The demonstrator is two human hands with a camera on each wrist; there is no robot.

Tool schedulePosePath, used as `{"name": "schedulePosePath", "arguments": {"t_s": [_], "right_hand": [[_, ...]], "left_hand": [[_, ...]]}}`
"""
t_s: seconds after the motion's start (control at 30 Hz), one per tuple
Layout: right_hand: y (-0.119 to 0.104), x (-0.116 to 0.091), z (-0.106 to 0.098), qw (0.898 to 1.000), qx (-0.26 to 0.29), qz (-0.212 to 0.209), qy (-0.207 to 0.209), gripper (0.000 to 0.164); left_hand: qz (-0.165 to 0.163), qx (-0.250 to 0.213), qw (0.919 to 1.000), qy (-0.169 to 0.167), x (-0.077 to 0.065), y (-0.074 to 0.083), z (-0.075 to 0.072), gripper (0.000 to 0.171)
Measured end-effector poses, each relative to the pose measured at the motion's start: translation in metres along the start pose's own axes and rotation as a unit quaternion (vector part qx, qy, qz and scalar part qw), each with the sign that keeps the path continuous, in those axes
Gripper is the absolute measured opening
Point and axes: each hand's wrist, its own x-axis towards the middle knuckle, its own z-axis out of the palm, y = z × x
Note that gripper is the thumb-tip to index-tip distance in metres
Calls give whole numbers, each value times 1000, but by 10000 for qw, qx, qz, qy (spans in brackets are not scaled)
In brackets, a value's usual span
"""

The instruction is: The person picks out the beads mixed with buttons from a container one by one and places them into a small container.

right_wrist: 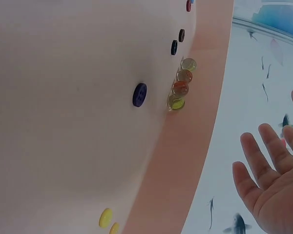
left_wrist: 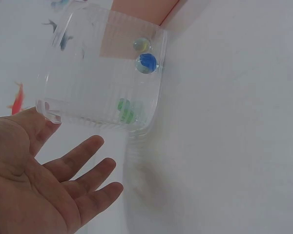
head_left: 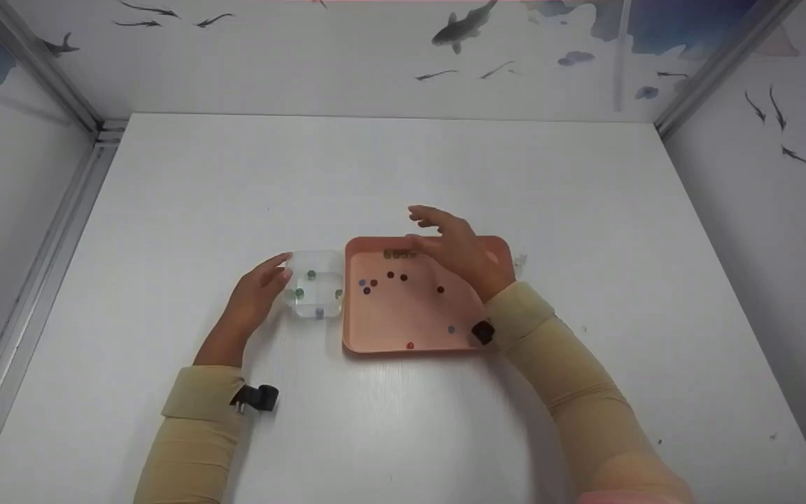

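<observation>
A clear plastic container point(head_left: 315, 259) with several marbles point(left_wrist: 146, 63) in it, green and blue among them, stands just left of a pink tray point(head_left: 403, 315). At its left rim, my left hand point(head_left: 257, 290) pinches the plastic between thumb and index finger; the other fingers point(left_wrist: 90, 175) extend free. My right hand point(head_left: 455, 245) hovers over the tray's far edge, fingers spread and slightly bent, holding nothing. Along the tray's far wall sits a row of marbles point(right_wrist: 180, 88), yellowish and orange. Scattered buttons, including a dark blue button point(right_wrist: 139, 95) and a yellow button point(right_wrist: 105, 217), lie on the tray floor.
Both things stand on a white table point(head_left: 235, 175) enclosed by white panels point(head_left: 305, 63) with fish prints. A red button point(head_left: 410, 346) lies by the tray's near edge. Small clear bits point(head_left: 520, 262) lie right of the tray.
</observation>
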Motion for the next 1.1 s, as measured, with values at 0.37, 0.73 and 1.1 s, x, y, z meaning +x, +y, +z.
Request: {"name": "schedulePosePath", "arguments": {"t_s": [0.37,0.73,1.1], "right_hand": [[5,0,2,9983,273,488,-167,48],[7,-1,4,9952,114,857,-452,46],[10,0,4,9871,-421,1268,-882,42]], "left_hand": [[77,-19,10000,12,1,-1,1,54],[166,41,9998,31,2,-2,0,54],[-28,-46,10000,38,1,-2,2,53]]}}
